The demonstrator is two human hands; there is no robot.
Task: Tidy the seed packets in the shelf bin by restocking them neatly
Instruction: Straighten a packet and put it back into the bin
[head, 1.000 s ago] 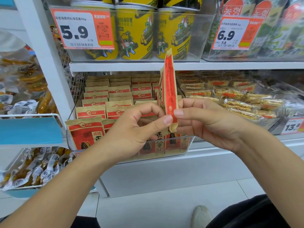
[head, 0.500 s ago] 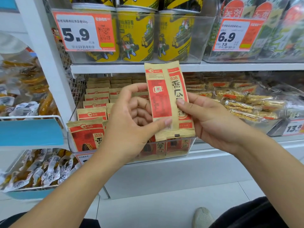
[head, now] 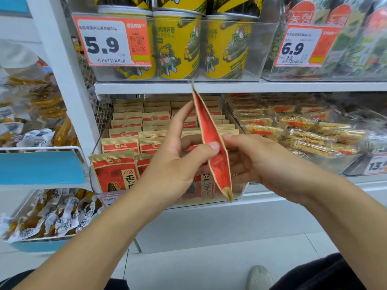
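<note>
I see rows of seed packets standing in the clear bin on the shelf. My left hand pinches one loose packet edge-on before the bin; my right hand grips its other side.

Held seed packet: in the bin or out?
Out. The seed packet is edge-on in front of the shelf bin, pinched by left hand and right hand.

Shop: price tags, stocked shelves
</note>
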